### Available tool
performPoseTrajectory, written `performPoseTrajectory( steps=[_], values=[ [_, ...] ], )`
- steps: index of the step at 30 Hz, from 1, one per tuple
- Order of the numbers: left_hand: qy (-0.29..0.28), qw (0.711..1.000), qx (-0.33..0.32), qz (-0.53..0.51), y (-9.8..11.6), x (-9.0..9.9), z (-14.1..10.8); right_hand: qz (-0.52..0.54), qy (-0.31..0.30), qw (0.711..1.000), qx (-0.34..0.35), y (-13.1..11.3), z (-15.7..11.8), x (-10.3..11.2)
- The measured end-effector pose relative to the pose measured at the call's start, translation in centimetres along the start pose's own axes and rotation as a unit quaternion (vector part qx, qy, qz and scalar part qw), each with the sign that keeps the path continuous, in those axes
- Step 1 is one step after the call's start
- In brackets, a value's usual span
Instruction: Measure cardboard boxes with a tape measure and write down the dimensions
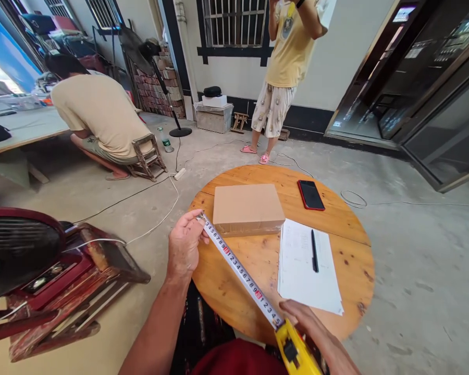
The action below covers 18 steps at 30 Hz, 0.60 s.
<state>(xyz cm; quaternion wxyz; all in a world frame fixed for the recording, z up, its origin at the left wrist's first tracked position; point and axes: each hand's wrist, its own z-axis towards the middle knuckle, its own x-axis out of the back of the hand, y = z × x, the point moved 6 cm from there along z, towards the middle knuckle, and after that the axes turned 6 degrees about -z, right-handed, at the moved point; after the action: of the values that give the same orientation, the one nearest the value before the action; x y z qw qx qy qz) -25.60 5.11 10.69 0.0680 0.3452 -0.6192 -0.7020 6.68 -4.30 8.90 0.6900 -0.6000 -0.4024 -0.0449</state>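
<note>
Stretching slantwise over the round tabletop [352,265], the tape measure [241,271] runs from the person's left grip [183,245], pinched closed on the blade's end beside the cardboard box [247,205], to the right grip [318,333], curled around its yellow case [297,354]; nearby lie a red-edged phone [311,195] and papers [297,265] with a black pen [315,251] on top

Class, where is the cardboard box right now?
In the head view, the cardboard box lies on the far left part of the table, beyond the tape, with the phone to its right and the paper by its near right corner.
</note>
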Motion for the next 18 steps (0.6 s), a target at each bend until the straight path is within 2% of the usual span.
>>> performPoseTrajectory(
  steps=[3,7,11,15,18],
  values=[
    [-0.029,1.000,0.006,0.006,-0.7,-1.5,-2.1,-0.024,0.037,0.999,-0.029,0.0,0.4,0.1],
    [-0.092,0.994,0.043,0.032,-2.7,-3.7,-5.9,-0.009,0.065,0.997,-0.039,-1.2,2.4,0.3],
    [-0.156,0.982,0.075,0.071,-4.7,-4.8,-9.4,0.027,0.090,0.995,-0.032,-2.4,3.7,0.5],
    [-0.216,0.964,0.008,0.155,-5.3,-4.4,-11.0,0.015,0.100,0.995,-0.014,-2.8,4.3,0.3],
    [-0.190,0.961,-0.010,0.199,-5.9,-2.5,-10.7,-0.020,0.103,0.995,-0.005,-2.7,4.9,0.7]
  ],
)
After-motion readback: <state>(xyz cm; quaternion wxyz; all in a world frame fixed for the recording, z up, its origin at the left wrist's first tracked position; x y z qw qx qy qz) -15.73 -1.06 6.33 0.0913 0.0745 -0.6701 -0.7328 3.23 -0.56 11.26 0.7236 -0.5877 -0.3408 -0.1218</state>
